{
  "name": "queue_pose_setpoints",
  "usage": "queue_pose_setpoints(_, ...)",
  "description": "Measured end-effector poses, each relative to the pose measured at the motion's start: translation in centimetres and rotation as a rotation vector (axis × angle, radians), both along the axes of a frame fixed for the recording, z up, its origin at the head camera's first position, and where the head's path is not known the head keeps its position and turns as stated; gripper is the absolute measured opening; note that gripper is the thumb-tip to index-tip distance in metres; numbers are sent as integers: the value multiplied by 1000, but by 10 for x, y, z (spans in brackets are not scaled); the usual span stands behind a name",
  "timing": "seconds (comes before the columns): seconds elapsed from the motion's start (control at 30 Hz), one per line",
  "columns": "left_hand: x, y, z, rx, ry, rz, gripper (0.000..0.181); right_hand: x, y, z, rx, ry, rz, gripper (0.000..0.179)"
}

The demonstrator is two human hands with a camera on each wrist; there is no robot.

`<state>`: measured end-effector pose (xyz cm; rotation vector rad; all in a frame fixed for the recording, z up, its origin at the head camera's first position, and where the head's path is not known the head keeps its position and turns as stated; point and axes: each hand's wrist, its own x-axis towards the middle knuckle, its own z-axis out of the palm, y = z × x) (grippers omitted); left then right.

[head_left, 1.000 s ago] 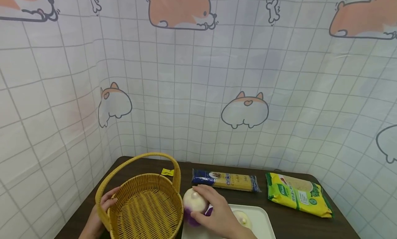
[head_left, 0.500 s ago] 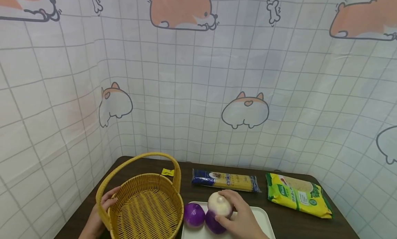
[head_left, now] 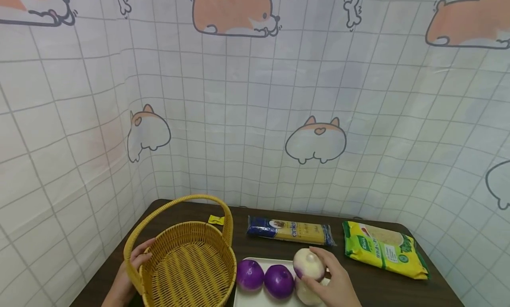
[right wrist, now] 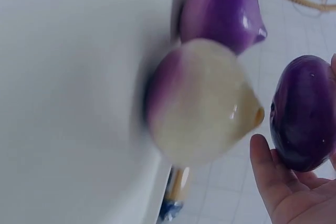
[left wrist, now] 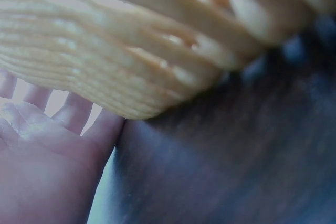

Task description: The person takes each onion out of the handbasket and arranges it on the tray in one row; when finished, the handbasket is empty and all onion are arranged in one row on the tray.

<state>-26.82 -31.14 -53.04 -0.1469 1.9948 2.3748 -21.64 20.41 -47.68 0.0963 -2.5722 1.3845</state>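
Observation:
My right hand (head_left: 334,278) holds an onion (head_left: 309,263), white on top and purple below, just above the tray; in the right wrist view its dark purple underside faces the camera. Under it, partly covered, is a white onion with a purple side (right wrist: 202,103). To its left on the white tray (head_left: 249,300) sit two shiny purple onions, a middle one (head_left: 279,281) and one nearest the basket (head_left: 250,275). My left hand (head_left: 129,271) grips the left side of a yellow woven basket (head_left: 187,271), thumb at the rim; its fingers (left wrist: 73,111) run behind the wall, tips hidden.
Beyond the tray lies a pasta packet (head_left: 292,231). A yellow-green food bag (head_left: 384,250) is on the right of the dark table (head_left: 426,293). A small yellow packet (head_left: 216,220) lies behind the basket's tall handle (head_left: 179,201). A printed curtain (head_left: 255,178) hangs around the table.
My right hand has moved right with the onion, from beside the basket across the purple onions to above the white one. My left hand and the basket have stayed in place.

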Motion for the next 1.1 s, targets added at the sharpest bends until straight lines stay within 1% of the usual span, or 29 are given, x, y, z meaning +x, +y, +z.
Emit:
queue_pose_setpoints(0.13, 1, -1, 0, 1, 14, -11, 49, 2, 11, -1, -26, -43, -30, 69)
queue_pose_setpoints(0.33, 4, -1, 4, 22, 34, -29, 41, 3, 22, -6, -44, -98, -95, 77)
queue_pose_setpoints(0.5, 5, 1, 6, 17, 26, -15, 40, 6, 30, -13, -51, -171, -153, 85)
queue_pose_setpoints(0.6, 4, 2, 5, -7, 16, -5, 45, 6, 37, -16, -58, -208, -191, 87)
queue_pose_setpoints(0.73, 0, 2, 1, -41, 2, 3, 51, 7, 47, -20, -74, -228, -228, 89)
queue_pose_setpoints(0.83, -2, 1, -1, -45, -3, 12, 51, 7, 53, -22, -81, -243, -246, 91)
queue_pose_setpoints(0.9, -2, 1, -1, -41, 0, 7, 50, 6, 57, -25, -89, -260, -262, 93)
queue_pose_setpoints(1.0, -1, 0, -1, -19, 8, -8, 46, 4, 63, -29, -126, -289, -278, 96)
queue_pose_setpoints(1.1, 0, -1, -2, -8, 20, -19, 45, 2, 70, -35, -194, -323, -273, 97)
